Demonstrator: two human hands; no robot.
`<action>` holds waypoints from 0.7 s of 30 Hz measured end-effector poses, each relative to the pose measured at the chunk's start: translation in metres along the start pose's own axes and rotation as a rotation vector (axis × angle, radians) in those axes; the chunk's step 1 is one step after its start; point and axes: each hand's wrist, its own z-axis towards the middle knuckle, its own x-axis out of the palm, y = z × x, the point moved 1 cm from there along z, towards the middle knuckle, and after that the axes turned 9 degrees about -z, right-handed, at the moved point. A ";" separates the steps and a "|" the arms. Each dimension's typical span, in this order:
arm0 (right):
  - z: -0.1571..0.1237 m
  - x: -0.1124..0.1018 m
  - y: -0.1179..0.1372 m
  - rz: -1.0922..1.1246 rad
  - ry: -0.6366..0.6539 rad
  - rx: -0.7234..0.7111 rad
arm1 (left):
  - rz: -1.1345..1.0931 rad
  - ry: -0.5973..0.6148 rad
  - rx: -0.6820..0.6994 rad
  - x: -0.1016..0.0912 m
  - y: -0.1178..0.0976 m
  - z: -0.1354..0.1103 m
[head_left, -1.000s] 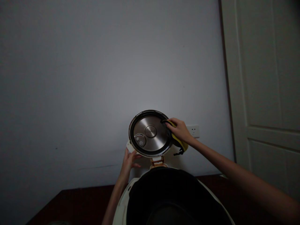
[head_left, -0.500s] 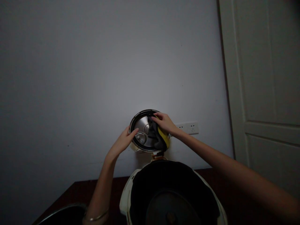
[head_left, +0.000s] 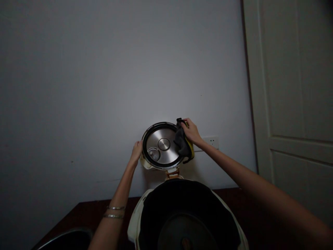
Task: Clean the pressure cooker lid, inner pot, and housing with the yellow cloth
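A white cooker (head_left: 135, 222) stands open on a dark table, its dark inner cavity (head_left: 187, 215) facing me. Its raised lid (head_left: 161, 145) shows a shiny steel inner plate with a black seal ring. My left hand (head_left: 136, 150) grips the lid's left edge, fingers curled round it. My right hand (head_left: 191, 132) is closed on a yellow and dark grey cloth (head_left: 184, 145), pressed against the lid's upper right rim.
A dark wooden table (head_left: 85, 215) carries the cooker. A metal bowl's rim (head_left: 65, 238) shows at the lower left. A wall socket (head_left: 212, 141) sits behind my right wrist. A white door (head_left: 293, 104) fills the right side.
My right hand has moved the cloth from the lid's middle up to its upper right rim. My left hand has slid from the lid's face to its left edge.
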 end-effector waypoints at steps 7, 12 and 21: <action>0.005 -0.014 -0.034 -0.138 0.001 0.213 | 0.083 0.048 -0.007 0.002 0.002 0.006; -0.009 -0.006 -0.053 -0.215 0.090 0.282 | 0.060 0.067 0.025 0.001 0.003 0.004; -0.025 0.005 -0.059 -0.321 0.232 0.254 | -0.003 0.112 0.054 -0.005 0.007 0.002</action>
